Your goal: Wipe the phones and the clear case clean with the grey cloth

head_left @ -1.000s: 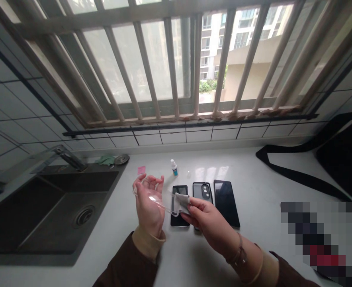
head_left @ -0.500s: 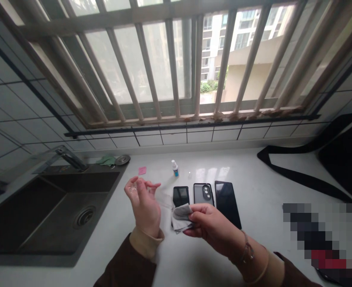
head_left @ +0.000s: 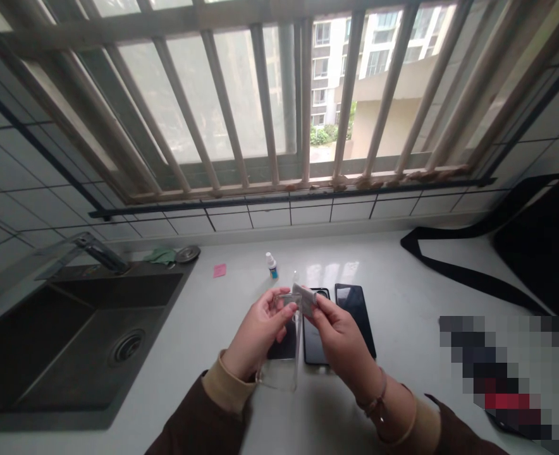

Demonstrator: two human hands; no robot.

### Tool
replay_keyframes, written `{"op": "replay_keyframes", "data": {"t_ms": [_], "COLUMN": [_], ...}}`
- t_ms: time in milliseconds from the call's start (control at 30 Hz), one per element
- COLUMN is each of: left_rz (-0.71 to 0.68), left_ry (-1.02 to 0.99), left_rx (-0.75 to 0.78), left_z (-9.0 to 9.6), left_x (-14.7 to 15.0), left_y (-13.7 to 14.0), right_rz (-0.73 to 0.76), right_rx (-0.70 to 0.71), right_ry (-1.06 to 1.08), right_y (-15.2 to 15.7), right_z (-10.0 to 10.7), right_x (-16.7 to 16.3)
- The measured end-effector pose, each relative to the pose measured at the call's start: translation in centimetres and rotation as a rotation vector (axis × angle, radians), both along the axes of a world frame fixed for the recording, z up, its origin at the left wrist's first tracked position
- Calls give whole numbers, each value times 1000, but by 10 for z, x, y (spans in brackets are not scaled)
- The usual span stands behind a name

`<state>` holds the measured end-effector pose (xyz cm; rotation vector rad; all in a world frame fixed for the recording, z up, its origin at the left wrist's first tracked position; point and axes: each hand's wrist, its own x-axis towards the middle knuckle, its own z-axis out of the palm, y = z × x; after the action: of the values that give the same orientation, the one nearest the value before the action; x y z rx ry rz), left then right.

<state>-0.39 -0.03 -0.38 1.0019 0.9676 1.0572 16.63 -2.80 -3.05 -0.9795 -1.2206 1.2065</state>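
Note:
My left hand [head_left: 267,325] grips a clear phone case [head_left: 294,370], held upright over the counter. In my right hand [head_left: 339,322] is a folded grey cloth [head_left: 305,298], pinched against the case's upper right edge. Behind the clear case lies a dark phone [head_left: 283,346], partly covered by my left hand. Beside it a black-framed phone case [head_left: 313,344] is partly hidden by my right hand. Farther right lies a black phone [head_left: 355,309]. A small white spray bottle [head_left: 272,266] stands behind my hands, with a small clear cap [head_left: 295,276] to its right.
A pink square [head_left: 219,270] lies on the white counter [head_left: 184,354]. At left is a dark sink [head_left: 85,316] with a faucet [head_left: 102,253], a green cloth [head_left: 160,255] and a metal strainer [head_left: 188,254]. A black strap [head_left: 454,272] lies at right. A barred window is behind.
The clear case has turned upright and shows its full outline. My right hand has moved up with the cloth, bringing it onto the case's edge. The view has shifted slightly.

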Motion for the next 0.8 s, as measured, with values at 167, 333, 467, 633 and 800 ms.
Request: {"op": "replay_keyframes", "data": {"t_ms": [167, 333, 467, 633, 800], "left_rz": [25, 295, 551, 555, 477], "left_ry": [-16, -86, -98, 56, 237], "left_rx": [11, 20, 82, 59, 19], "left_z": [-4, -1, -3, -10, -15], "left_x": [4, -3, -19, -44, -65], "left_y": [-1, 8, 21, 37, 45], "right_rz": [30, 152, 289, 364, 330], "right_rx": [139, 220, 217, 152, 115], "right_ry": [-120, -249, -227, -211, -307], "right_y": [-4, -11, -17, -20, -17], "right_z": [1, 11, 16, 22, 24], "right_x": [2, -2, -5, -5, 1]}}
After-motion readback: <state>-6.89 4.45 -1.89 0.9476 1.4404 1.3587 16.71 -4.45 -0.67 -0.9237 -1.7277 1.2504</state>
